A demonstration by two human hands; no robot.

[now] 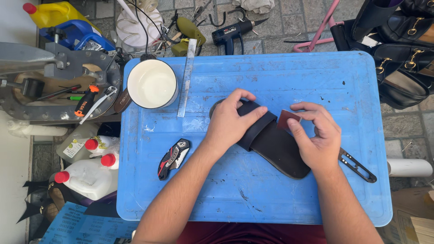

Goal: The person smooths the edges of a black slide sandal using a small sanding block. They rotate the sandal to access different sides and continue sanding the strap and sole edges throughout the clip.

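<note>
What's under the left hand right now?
The left hand presses on the black sandal, over its strap. The sandal's front end beneath the palm is covered; only a dark edge shows.

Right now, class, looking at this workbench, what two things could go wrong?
1. The right hand pinches a small reddish square against the black sandal; the fingers might get scraped.
2. The snips lie partly under that wrist and may get knocked off the blue table.
</note>
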